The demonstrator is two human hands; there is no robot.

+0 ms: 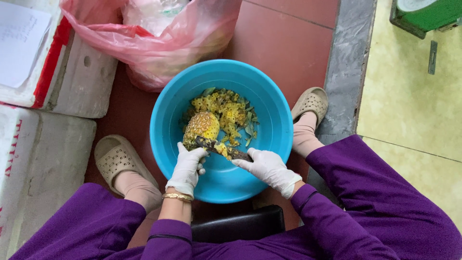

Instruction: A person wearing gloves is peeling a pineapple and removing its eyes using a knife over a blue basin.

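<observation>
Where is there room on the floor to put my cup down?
Bare red floor lies right of the pink bag, above the blue basin. The pale tiles past the grey strip are bare too. It is crowded left, by the white foam boxes, and around the basin, where feet and hands sit.

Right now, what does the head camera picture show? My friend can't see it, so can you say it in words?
Seen from above, a seated person in purple holds a partly peeled pineapple in the gloved left hand and cuts it with a knife in the gloved right hand, over a blue basin of peelings. A pink plastic bag and white foam boxes sit nearby.
</observation>
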